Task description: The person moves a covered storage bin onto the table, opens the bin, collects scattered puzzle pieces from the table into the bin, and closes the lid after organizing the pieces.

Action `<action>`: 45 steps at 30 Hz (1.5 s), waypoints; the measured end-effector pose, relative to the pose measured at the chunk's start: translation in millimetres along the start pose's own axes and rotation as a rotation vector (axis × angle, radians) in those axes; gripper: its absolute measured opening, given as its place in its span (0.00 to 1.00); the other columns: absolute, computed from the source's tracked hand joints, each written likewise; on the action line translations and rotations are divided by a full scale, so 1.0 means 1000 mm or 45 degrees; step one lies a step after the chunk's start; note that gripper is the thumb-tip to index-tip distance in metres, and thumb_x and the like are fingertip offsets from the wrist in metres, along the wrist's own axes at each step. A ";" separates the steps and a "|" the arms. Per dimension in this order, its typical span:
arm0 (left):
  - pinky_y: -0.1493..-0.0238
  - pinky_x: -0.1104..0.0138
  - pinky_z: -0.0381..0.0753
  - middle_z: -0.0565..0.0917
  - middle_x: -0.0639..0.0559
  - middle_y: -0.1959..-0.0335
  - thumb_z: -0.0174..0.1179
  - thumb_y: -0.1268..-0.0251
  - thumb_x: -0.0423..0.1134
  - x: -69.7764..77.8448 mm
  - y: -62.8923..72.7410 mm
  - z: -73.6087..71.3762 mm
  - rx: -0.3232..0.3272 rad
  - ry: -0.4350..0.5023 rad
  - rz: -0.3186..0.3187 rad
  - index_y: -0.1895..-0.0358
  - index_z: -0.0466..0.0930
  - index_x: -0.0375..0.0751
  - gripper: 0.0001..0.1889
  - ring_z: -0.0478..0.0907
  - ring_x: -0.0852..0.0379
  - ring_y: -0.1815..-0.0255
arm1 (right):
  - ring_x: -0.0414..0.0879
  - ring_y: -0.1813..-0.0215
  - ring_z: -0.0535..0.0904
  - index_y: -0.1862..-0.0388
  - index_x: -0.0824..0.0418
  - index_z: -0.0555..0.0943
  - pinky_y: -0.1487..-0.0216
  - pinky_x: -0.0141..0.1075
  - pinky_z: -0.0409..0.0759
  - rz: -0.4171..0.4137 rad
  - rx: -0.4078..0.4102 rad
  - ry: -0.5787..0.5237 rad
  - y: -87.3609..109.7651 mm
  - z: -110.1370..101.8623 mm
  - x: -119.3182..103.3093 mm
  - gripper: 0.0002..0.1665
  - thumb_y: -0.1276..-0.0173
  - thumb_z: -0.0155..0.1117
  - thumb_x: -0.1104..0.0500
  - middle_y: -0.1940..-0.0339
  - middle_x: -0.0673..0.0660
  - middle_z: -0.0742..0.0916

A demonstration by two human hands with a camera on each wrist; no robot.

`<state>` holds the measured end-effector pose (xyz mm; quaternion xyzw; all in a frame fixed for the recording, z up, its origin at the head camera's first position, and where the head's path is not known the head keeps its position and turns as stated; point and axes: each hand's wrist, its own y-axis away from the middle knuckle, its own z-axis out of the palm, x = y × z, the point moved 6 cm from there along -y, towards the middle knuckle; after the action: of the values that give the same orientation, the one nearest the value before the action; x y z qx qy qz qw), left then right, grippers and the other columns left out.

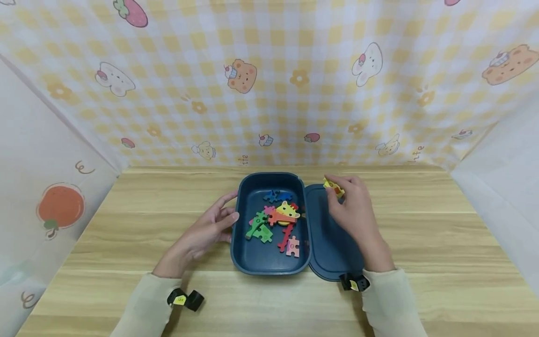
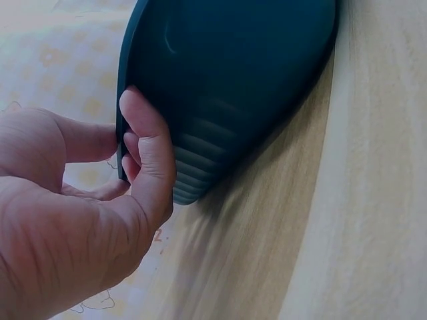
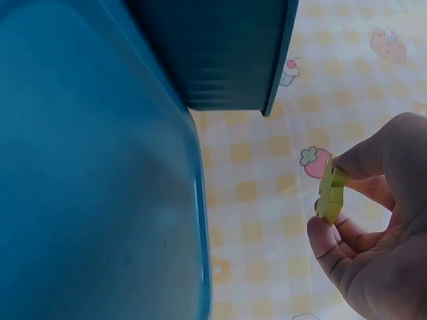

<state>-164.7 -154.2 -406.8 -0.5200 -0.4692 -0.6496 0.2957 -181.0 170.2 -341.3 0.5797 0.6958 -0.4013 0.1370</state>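
Note:
A dark blue plastic box [image 1: 270, 271] stands on the table with several puzzle pieces inside. My left hand [image 1: 205, 230] holds the box by its left side; in the left wrist view, thumb and fingers pinch its rim [image 2: 123, 100]. Above the far part of the lid [image 1: 330, 238], my right hand [image 1: 355, 213] pinches a yellow puzzle piece [image 1: 335, 188] between thumb and fingertips. Inside the box lie a giraffe-head piece [image 1: 285, 210], blue pieces [image 1: 278, 196], green pieces [image 1: 258, 227], a red piece [image 1: 285, 238] and a pink piece [image 1: 293, 246].
The lid lies flat along the box's right side. Both stand on a wood-grain table [image 1: 147, 210]. Behind the table's far edge hangs a yellow checked cloth [image 1: 273, 107], and pale cloths hang at both sides.

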 end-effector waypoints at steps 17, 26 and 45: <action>0.59 0.63 0.88 0.77 0.39 0.39 0.47 0.13 0.37 0.000 0.000 0.001 0.009 -0.001 -0.008 0.13 0.46 0.57 0.33 0.81 0.51 0.55 | 0.54 0.56 0.76 0.35 0.62 0.85 0.59 0.39 0.75 0.011 -0.141 -0.036 0.002 0.017 -0.016 0.20 0.23 0.64 0.63 0.43 0.65 0.85; 0.58 0.62 0.88 0.76 0.37 0.37 0.46 0.12 0.38 0.000 0.000 0.001 -0.013 -0.003 -0.006 0.13 0.44 0.57 0.34 0.81 0.51 0.52 | 0.55 0.54 0.75 0.35 0.61 0.85 0.58 0.41 0.73 -0.022 -0.191 -0.031 0.009 0.034 -0.027 0.19 0.23 0.64 0.63 0.43 0.64 0.84; 0.59 0.62 0.89 0.76 0.38 0.37 0.46 0.12 0.38 -0.001 0.001 0.001 -0.026 0.011 0.009 0.12 0.43 0.57 0.34 0.82 0.51 0.54 | 0.56 0.40 0.77 0.36 0.60 0.85 0.51 0.47 0.80 -0.127 -0.248 -0.030 0.018 0.045 -0.049 0.19 0.23 0.65 0.62 0.41 0.61 0.83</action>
<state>-163.3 -153.8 -407.4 -0.5219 -0.4595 -0.6555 0.2944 -162.2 103.8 -345.2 0.5235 0.7578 -0.3451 0.1806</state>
